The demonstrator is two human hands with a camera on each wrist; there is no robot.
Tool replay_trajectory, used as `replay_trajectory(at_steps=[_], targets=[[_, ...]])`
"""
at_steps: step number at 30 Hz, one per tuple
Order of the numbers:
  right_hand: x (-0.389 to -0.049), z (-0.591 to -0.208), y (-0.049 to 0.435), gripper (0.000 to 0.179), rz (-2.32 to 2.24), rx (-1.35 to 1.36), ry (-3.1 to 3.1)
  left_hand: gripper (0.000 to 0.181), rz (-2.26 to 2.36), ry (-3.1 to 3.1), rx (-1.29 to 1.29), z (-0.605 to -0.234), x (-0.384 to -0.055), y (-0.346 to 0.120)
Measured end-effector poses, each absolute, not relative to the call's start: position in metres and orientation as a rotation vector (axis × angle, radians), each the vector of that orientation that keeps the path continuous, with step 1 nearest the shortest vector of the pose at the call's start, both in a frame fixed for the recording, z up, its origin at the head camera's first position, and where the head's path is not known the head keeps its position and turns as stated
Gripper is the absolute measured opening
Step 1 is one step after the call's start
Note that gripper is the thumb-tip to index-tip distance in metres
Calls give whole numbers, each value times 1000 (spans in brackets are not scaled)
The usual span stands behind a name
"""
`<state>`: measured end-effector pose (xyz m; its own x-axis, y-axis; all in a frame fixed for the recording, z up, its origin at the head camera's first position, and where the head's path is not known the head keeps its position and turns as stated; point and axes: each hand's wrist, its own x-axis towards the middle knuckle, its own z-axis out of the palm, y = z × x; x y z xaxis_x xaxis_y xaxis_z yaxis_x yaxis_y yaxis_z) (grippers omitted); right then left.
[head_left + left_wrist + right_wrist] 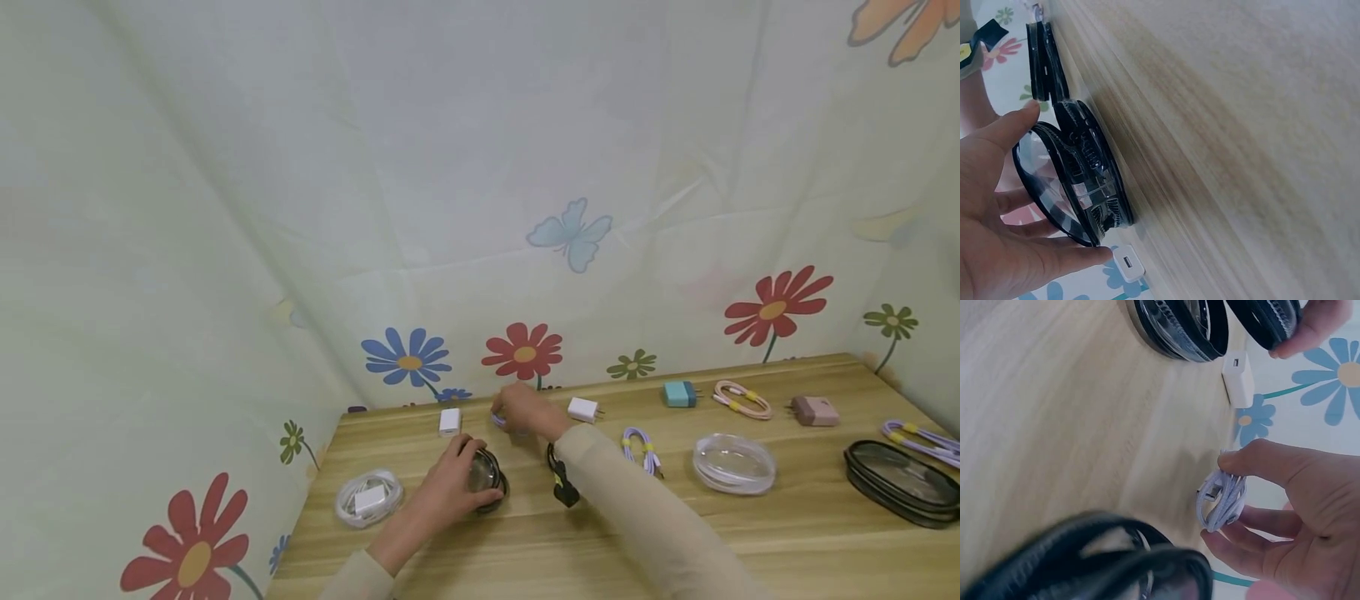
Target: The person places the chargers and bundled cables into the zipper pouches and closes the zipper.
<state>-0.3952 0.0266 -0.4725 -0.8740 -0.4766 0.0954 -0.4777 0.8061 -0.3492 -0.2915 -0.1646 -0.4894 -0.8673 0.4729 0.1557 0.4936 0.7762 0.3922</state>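
Black case [1169, 565] (perhaps unzipped), cable [1227, 500] between fingers [1272, 522]

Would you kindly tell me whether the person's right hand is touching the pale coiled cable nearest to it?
Touching. The right wrist view shows the right hand pinching the coiled cable between its thumb and fingers.

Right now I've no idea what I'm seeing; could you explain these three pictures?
There's no robot here, just a person's bare left hand and right hand. The wide picture comes from a camera worn on the head; the two close ones come from cameras on the wrists. On the wooden table lie, among other things, a teal charger, a pink charger, a peach cable and a clear round case. The left hand holds open a black-edged case; the right pinches a coiled pale cable.
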Motion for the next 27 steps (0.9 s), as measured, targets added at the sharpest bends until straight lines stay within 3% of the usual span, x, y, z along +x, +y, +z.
replay_trajectory(at_steps=[27], targets=[[-383, -409, 53, 41, 624, 852, -2972, 74, -644, -2948, -797, -489, -295, -165]])
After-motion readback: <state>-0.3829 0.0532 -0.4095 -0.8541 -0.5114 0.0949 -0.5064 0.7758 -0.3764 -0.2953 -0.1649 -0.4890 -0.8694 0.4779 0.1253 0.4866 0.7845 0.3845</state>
